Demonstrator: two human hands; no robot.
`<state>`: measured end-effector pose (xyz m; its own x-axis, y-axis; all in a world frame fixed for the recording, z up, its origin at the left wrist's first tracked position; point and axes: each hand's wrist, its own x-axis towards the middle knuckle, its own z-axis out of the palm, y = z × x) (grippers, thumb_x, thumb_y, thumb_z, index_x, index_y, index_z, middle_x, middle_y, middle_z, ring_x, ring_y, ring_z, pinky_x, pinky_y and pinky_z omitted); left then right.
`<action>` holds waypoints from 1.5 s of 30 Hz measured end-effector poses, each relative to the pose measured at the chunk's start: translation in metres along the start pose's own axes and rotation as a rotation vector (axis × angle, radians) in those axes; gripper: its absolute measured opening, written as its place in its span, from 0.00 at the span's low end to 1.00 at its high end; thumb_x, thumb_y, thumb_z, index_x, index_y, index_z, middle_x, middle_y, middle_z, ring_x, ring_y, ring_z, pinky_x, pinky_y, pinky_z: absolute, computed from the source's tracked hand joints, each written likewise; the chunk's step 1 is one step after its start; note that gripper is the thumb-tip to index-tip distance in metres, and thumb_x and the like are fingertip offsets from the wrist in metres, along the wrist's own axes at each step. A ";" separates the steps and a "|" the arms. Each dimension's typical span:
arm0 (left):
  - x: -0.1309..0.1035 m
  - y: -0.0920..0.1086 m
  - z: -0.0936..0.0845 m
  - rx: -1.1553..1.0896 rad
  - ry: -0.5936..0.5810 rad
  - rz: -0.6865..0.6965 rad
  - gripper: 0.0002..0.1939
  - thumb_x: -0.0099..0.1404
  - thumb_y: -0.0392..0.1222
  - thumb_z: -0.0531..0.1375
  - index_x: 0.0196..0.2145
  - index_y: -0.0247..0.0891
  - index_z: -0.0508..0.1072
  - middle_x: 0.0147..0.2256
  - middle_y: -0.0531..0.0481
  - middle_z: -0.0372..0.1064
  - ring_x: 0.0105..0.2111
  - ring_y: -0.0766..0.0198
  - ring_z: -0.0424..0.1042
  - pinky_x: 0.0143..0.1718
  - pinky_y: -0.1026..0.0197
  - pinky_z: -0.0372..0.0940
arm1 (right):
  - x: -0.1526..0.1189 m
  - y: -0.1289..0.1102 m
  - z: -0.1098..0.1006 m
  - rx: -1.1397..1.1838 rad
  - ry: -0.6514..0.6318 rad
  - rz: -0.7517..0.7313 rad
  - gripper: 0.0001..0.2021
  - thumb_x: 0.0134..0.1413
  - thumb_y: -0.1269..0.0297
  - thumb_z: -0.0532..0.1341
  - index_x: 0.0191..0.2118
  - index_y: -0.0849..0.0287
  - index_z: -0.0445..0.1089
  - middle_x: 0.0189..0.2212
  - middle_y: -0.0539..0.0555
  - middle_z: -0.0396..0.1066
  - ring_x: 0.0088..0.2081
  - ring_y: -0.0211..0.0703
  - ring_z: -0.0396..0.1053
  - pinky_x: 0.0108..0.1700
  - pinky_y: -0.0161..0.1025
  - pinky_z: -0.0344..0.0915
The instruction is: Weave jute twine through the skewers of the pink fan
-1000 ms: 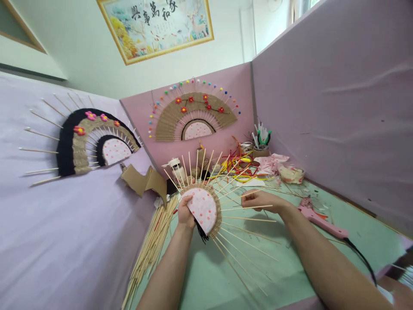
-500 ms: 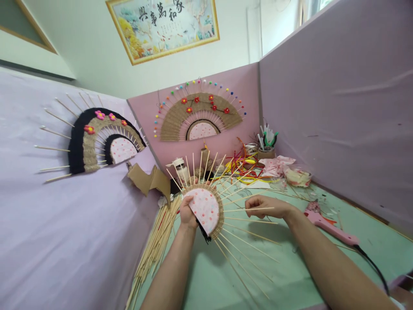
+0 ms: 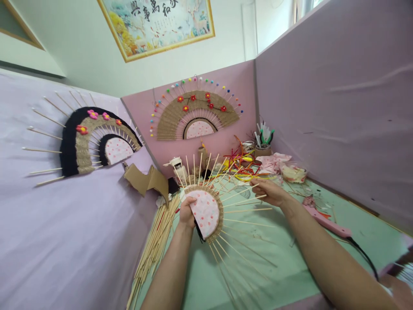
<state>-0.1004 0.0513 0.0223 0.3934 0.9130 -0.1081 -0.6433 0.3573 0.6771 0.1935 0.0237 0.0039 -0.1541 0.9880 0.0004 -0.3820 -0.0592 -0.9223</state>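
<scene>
My left hand [image 3: 186,212] grips the flat edge of a half-made fan [image 3: 206,212]: a pink dotted half-disc ringed with a band of woven jute, with several thin bamboo skewers [image 3: 248,210] sticking out like spokes. A black cord hangs below the disc. My right hand [image 3: 270,191] is at the outer ends of the upper right skewers, fingers pinched around a skewer tip. The fan is held just above the green table [image 3: 290,267].
A pile of loose bamboo skewers [image 3: 155,245] lies at the table's left edge. A pink glue gun [image 3: 325,219] with a black cord lies right of my arm. Coloured pipe cleaners [image 3: 241,165], fabric scraps and a tool cup [image 3: 263,144] crowd the back. Finished fans [image 3: 196,114] hang on the partitions.
My right hand has moved up and away, from the middle right skewers to the upper right ones. The left hand keeps its grip on the fan.
</scene>
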 end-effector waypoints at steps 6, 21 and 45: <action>0.002 -0.003 -0.003 0.079 -0.085 -0.121 0.20 0.47 0.30 0.53 0.39 0.24 0.72 0.32 0.37 0.75 0.34 0.51 0.74 0.42 0.52 0.65 | 0.000 -0.002 -0.001 0.062 0.060 -0.134 0.15 0.42 0.55 0.65 0.27 0.59 0.60 0.15 0.40 0.43 0.16 0.26 0.38 0.17 0.28 0.37; -0.002 0.004 0.005 -0.027 0.124 0.097 0.18 0.47 0.32 0.52 0.37 0.28 0.73 0.29 0.42 0.75 0.34 0.53 0.74 0.44 0.51 0.64 | 0.000 0.010 0.003 -0.338 0.057 -0.041 0.16 0.40 0.52 0.64 0.25 0.60 0.63 0.14 0.41 0.46 0.16 0.27 0.40 0.18 0.31 0.37; -0.007 -0.003 0.021 -0.115 0.007 0.247 0.25 0.46 0.32 0.52 0.45 0.30 0.69 0.34 0.43 0.75 0.39 0.52 0.73 0.48 0.49 0.61 | -0.011 0.028 0.066 -0.415 -0.234 -0.197 0.19 0.42 0.68 0.63 0.44 0.52 0.68 0.47 0.54 0.66 0.48 0.49 0.63 0.46 0.43 0.61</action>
<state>-0.0877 0.0394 0.0366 0.2111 0.9765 0.0442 -0.7895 0.1437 0.5967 0.1244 0.0022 0.0038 -0.3336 0.9136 0.2326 -0.0378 0.2336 -0.9716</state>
